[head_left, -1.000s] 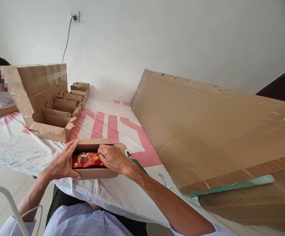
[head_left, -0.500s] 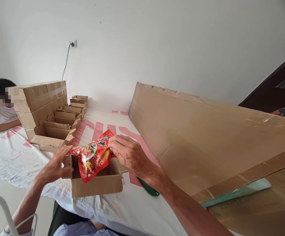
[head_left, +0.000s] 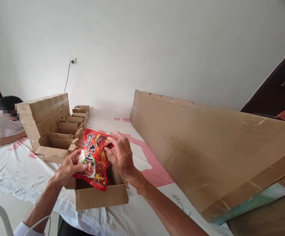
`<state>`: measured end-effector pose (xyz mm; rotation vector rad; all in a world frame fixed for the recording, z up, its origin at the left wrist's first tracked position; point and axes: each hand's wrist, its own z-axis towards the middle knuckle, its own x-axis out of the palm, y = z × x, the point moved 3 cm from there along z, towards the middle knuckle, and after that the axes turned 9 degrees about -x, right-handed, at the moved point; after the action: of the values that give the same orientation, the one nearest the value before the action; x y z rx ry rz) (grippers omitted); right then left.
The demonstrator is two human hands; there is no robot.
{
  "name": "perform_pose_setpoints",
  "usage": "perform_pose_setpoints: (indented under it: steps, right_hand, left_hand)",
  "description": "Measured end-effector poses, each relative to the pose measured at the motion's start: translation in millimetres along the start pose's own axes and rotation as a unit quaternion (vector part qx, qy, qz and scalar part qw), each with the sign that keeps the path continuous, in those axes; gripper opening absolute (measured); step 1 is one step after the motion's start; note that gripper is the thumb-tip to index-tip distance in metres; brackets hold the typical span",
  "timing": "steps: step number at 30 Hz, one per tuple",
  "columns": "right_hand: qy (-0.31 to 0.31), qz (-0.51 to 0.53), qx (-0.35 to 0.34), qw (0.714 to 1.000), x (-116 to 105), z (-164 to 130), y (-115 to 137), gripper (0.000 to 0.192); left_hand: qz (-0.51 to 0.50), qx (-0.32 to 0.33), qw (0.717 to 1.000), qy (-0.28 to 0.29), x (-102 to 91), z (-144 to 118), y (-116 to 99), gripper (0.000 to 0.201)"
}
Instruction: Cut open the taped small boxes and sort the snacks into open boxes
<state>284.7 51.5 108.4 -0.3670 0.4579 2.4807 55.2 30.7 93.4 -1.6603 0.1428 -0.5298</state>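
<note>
A red printed food packet [head_left: 94,157] is held tilted above an open cardboard box [head_left: 102,198] at the near side of the table. My left hand [head_left: 70,165] grips the packet's left edge, thumb on its front. At its upper right corner, my right hand [head_left: 120,154] pinches the packet between thumb and fingers. The packet covers much of the box's opening, so the inside is mostly hidden.
Several open boxes [head_left: 56,150] run in a row toward the wall, beside stacked taped cartons [head_left: 44,113]. A large cardboard panel [head_left: 194,147] stands along the right. Behind the cartons, a person [head_left: 6,127] leans on the table.
My left hand has closed on the packet, which now stands more upright with its front toward me. A green object near my right forearm is no longer in sight. The view has tilted upward.
</note>
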Motion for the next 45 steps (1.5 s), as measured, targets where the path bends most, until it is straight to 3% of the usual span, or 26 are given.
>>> perform_pose_setpoints:
  steps: [2, 4, 6, 8, 13, 15, 19, 26, 32, 35, 38, 42, 45]
  right_hand:
    - [-0.036, 0.109, 0.135, 0.984, 14, -8, -6, 0.054]
    - [-0.021, 0.242, 0.251, 0.937, 32, -15, -8, 0.075]
    - [-0.018, 0.333, 0.327, 0.884, 46, -19, -8, 0.092]
    - [-0.038, 0.373, 0.372, 0.849, 52, -20, -8, 0.101]
    - [0.015, 0.5, 0.397, 0.769, 62, -19, -6, 0.064]
    - [0.008, 0.526, 0.398, 0.751, 65, -21, -9, 0.056]
    - [-0.012, 0.523, 0.408, 0.748, 70, -28, -18, 0.053]
    - [-0.031, 0.53, 0.405, 0.744, 72, -33, -21, 0.054]
    - [-0.046, 0.446, 0.409, 0.795, 78, -37, -39, 0.051]
    - [-0.061, 0.419, 0.42, 0.803, 81, -37, -42, 0.051]
    - [-0.074, 0.455, 0.432, 0.775, 81, -37, -37, 0.053]
    - [-0.001, 0.534, 0.444, 0.72, 82, -41, -25, 0.055]
    - [0.009, 0.541, 0.434, 0.72, 83, -45, -27, 0.055]
  left_hand:
    - [-0.01, 0.038, 0.998, -0.039, 2.1, 2, -2, 0.08]
    - [-0.002, 0.059, 0.996, -0.074, 1.8, 4, -2, 0.079]
    - [0.004, 0.07, 0.992, -0.103, -0.3, 6, 0, 0.076]
    - [-0.001, 0.077, 0.99, -0.118, -3.0, 8, 3, 0.074]
    - [-0.019, 0.079, 0.991, -0.102, -9.4, 9, 11, 0.075]
    - [-0.023, 0.058, 0.994, -0.084, -12.3, 10, 15, 0.069]
    - [-0.018, 0.033, 0.996, -0.086, -18.0, 15, 21, 0.052]
    - [0.007, 0.047, 0.99, -0.135, -23.1, 23, 29, 0.05]
    - [0.037, 0.037, 0.978, -0.202, -34.6, 24, 39, 0.057]
    - [0.031, 0.035, 0.975, -0.215, -37.1, 26, 43, 0.058]
    - [0.019, 0.042, 0.973, -0.226, -38.3, 27, 43, 0.053]
    - [0.022, 0.067, 0.965, -0.252, -39.8, 25, 38, 0.049]
    - [0.017, 0.064, 0.965, -0.255, -39.5, 24, 35, 0.051]
